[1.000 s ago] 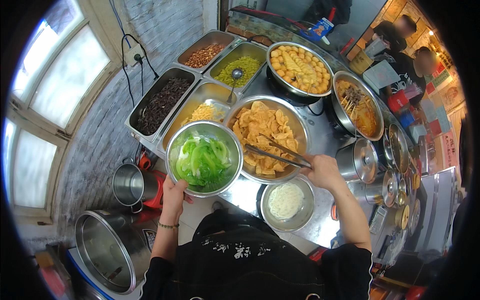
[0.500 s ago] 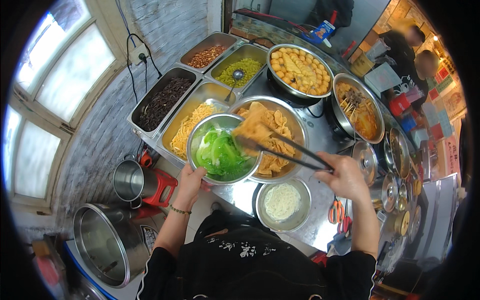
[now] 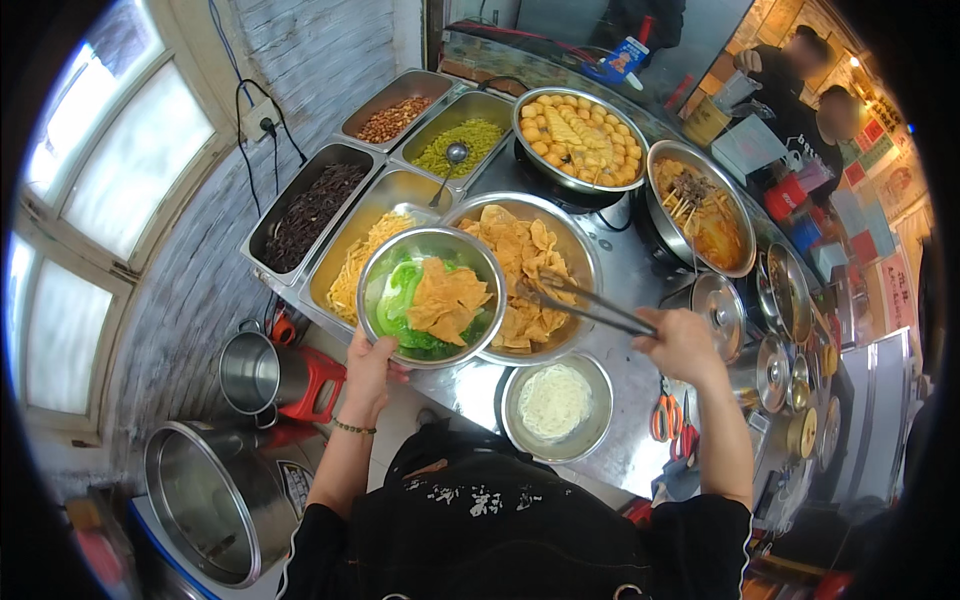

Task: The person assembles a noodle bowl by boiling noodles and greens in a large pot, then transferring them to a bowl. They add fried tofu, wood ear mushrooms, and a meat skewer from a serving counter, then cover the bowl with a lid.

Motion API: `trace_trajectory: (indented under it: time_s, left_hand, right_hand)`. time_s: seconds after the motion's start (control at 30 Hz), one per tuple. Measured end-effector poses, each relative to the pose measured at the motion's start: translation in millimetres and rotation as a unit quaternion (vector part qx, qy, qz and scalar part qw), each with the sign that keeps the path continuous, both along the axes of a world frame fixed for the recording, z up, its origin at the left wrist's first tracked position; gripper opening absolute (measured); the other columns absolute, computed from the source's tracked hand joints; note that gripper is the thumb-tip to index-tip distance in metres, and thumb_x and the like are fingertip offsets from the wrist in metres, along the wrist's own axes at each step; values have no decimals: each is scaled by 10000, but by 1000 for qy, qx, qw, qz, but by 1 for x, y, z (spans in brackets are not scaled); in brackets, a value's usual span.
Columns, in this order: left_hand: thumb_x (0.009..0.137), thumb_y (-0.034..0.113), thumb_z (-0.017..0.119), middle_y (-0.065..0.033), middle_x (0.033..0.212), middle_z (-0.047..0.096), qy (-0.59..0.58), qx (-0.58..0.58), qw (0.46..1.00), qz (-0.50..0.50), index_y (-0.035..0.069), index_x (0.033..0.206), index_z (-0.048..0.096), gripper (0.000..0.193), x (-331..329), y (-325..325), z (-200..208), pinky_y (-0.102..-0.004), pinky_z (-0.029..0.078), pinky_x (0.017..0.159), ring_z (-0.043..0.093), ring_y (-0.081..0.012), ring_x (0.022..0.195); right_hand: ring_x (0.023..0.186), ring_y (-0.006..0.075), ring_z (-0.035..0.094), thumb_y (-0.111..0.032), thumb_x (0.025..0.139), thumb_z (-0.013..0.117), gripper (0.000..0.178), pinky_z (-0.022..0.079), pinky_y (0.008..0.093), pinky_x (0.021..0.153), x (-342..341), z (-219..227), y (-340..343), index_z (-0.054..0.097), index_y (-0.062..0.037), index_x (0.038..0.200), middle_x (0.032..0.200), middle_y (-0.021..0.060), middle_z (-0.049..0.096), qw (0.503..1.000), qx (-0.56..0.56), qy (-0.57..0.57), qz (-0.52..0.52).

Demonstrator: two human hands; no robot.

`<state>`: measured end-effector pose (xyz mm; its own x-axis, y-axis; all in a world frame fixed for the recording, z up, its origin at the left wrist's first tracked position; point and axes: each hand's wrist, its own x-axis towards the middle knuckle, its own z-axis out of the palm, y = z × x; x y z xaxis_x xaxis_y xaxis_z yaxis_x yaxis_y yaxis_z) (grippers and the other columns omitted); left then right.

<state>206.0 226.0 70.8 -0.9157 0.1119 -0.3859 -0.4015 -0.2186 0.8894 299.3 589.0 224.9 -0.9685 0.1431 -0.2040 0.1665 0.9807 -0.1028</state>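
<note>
My left hand (image 3: pixel 370 372) grips the rim of a steel bowl (image 3: pixel 478 343), held tilted over the counter's near edge. Inside it lie green lettuce leaves (image 3: pixel 396 322) with a heap of crisp golden-brown fried sheets (image 3: pixel 447 300) on top. My right hand (image 3: pixel 682 347) is closed around dark metal tongs (image 3: pixel 605 312). Their tips reach over a large steel basin (image 3: pixel 592 265) full of the same fried sheets (image 3: pixel 520 242); whether they pinch one I cannot tell. Between my hands stands a bowl of white noodles (image 3: pixel 553 403).
Steel trays hold yellow shreds (image 3: pixel 365 255), dark strips (image 3: pixel 312 215), chopped greens (image 3: pixel 455 150) with a spoon, and peanuts (image 3: pixel 395 118). Farther right are pots of yellow balls (image 3: pixel 590 115) and skewers in broth (image 3: pixel 700 200). Orange-handled scissors (image 3: pixel 665 415) lie at right. Two people stand beyond the counter.
The fried sheets that the tongs carried now lie on the lettuce in the held bowl. My right hand has drawn the tongs back right, over the large basin.
</note>
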Motion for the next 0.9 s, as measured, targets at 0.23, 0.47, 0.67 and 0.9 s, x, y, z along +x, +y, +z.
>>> trace_trajectory:
  time_s: [0.23, 0.47, 0.67, 0.9]
  left_hand:
    - [865, 62, 512, -69, 838, 653, -27, 38, 999, 12, 72, 1275, 484, 410, 1, -17, -10, -202, 452, 352, 588, -119, 469]
    - [865, 51, 504, -70, 835, 653, -21, 21, 999, 18, 66, 1269, 484, 405, 4, -21, -3, -204, 442, 344, 588, -118, 469]
    - [853, 42, 497, -67, 822, 653, -25, -2, 1000, 6, 66, 1284, 471, 433, 2, -15, -1, -207, 440, 341, 587, -111, 472]
    - [849, 41, 500, -58, 804, 652, -21, 9, 1000, -6, 78, 1294, 471, 447, -3, -10, -2, -208, 437, 340, 579, -101, 469]
  right_hand:
    - [896, 352, 640, -240, 797, 660, 290, 487, 454, 780, -19, -72, -5, 682, -89, 1044, 843, 179, 679, 999, 3, -24, 21]
    - [878, 368, 637, -212, 803, 658, 303, 490, 442, 808, -19, -52, 0, 696, -100, 1081, 860, 197, 675, 998, -55, -25, -22]
    - [869, 371, 641, -203, 791, 689, 305, 492, 433, 804, -12, -43, 5, 706, -103, 1079, 878, 201, 676, 993, -88, -12, -75]
    - [672, 347, 650, -180, 769, 725, 342, 487, 396, 654, 5, -3, -5, 689, -22, 1070, 725, 241, 626, 978, -183, 62, -76]
